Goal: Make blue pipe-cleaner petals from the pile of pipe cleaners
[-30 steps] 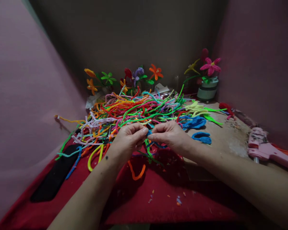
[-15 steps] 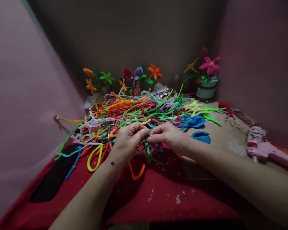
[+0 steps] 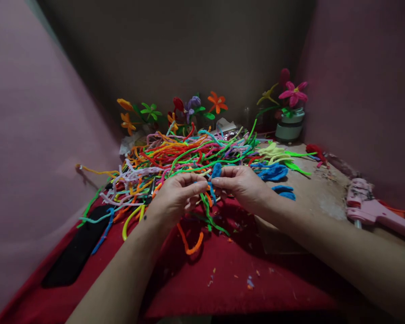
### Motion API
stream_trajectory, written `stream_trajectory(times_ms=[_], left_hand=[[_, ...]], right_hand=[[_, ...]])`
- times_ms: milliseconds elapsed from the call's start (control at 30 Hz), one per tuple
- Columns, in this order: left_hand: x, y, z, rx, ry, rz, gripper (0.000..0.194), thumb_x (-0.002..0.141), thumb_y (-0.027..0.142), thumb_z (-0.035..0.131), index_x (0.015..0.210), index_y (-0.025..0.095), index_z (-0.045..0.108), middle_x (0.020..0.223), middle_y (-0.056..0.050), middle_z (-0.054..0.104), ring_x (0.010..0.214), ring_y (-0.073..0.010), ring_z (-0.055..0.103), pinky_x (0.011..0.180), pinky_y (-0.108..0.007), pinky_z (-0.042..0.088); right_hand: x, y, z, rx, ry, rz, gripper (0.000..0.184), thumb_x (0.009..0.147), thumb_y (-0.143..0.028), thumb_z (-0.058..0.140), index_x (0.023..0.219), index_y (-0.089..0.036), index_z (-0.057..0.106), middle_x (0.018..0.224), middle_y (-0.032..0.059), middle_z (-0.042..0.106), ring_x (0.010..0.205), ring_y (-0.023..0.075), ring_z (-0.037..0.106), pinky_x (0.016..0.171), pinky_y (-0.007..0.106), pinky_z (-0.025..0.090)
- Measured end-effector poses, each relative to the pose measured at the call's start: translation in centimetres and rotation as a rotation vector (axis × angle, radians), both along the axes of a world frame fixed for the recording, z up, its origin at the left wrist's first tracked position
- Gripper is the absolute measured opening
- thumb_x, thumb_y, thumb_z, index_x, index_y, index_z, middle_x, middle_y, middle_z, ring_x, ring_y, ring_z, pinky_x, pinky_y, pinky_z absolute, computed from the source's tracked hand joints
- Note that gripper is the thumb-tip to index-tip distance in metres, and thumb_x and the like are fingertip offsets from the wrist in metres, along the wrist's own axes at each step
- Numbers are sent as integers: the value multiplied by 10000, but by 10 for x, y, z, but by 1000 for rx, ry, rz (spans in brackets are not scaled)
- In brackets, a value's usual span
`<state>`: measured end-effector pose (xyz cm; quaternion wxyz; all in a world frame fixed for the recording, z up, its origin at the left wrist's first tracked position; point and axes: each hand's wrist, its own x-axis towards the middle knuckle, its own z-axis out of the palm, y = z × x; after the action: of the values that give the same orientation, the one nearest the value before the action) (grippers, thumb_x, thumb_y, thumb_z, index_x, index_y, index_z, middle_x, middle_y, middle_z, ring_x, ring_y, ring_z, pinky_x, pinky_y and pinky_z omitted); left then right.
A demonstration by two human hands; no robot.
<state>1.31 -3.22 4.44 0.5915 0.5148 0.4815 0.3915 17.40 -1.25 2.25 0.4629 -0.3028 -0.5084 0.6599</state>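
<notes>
A blue pipe cleaner [image 3: 216, 170], bent into a small loop with a tail hanging below, is pinched between the thumb and fingers of my right hand [image 3: 245, 183]. My left hand [image 3: 179, 192] is closed too, its thumb and fingertips meeting at the near side of the same pipe cleaner; its exact grip is partly hidden. Just behind both hands lies a tangled heap of coloured pipe cleaners [image 3: 189, 155]. To the right, blue folded pipe-cleaner petals [image 3: 272, 172] rest on a brown board, and a second blue piece [image 3: 284, 192] sits nearer.
A pink glue gun [image 3: 367, 209] lies at right. A black phone-like slab [image 3: 76, 252] is on the red cloth [image 3: 202, 292] at left. Pipe-cleaner flowers [image 3: 218, 102] stand behind, some in a pale pot [image 3: 289, 126]. Pink panels [image 3: 27, 135] flank the table.
The blue loop now shows upright between my fingertips, where my hands hid it before. My right hand has turned slightly and my fingertips have drawn a little apart.
</notes>
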Motion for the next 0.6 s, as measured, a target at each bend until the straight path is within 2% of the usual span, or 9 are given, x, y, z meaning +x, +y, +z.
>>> stream_trajectory(times_ms=[67, 167, 267, 400, 600], left_hand=[[3, 0, -4, -116, -95, -42, 244, 660, 303, 708, 812, 153, 592, 489, 73, 430, 376, -21, 340, 353, -145, 233], [9, -2, -9, -190, -168, -115, 202, 688, 285, 678, 764, 131, 572, 534, 34, 520, 360, -27, 365, 313, -145, 231], [14, -4, -14, -219, -215, -173, 168, 726, 272, 633, 724, 132, 541, 532, 22, 553, 302, -15, 321, 284, -144, 203], [15, -4, -18, -266, -241, -224, 167, 740, 279, 620, 731, 158, 505, 447, 66, 498, 247, -4, 215, 263, -139, 156], [19, -8, -14, -211, -246, -208, 150, 770, 273, 594, 767, 158, 498, 441, 73, 476, 272, -3, 243, 287, -123, 173]], right_hand=[[-1, -2, 2, -9, 19, -52, 203, 599, -282, 718, 622, -129, 586, 527, -31, 531, 462, 66, 443, 482, 230, 343], [-2, -6, 5, -27, 2, -75, 192, 625, -287, 689, 618, -140, 566, 527, -32, 532, 453, 78, 463, 477, 237, 361], [-3, -10, 6, 57, -60, -117, 140, 667, -252, 634, 617, -144, 560, 557, -32, 534, 497, 83, 471, 501, 233, 366], [-5, -11, 4, 208, -172, -219, 84, 680, -195, 586, 615, -147, 563, 602, -27, 534, 579, 93, 463, 560, 232, 374], [-4, -8, 2, 265, -209, -289, 74, 718, -199, 534, 672, -149, 564, 654, -20, 535, 620, 97, 446, 600, 239, 372]])
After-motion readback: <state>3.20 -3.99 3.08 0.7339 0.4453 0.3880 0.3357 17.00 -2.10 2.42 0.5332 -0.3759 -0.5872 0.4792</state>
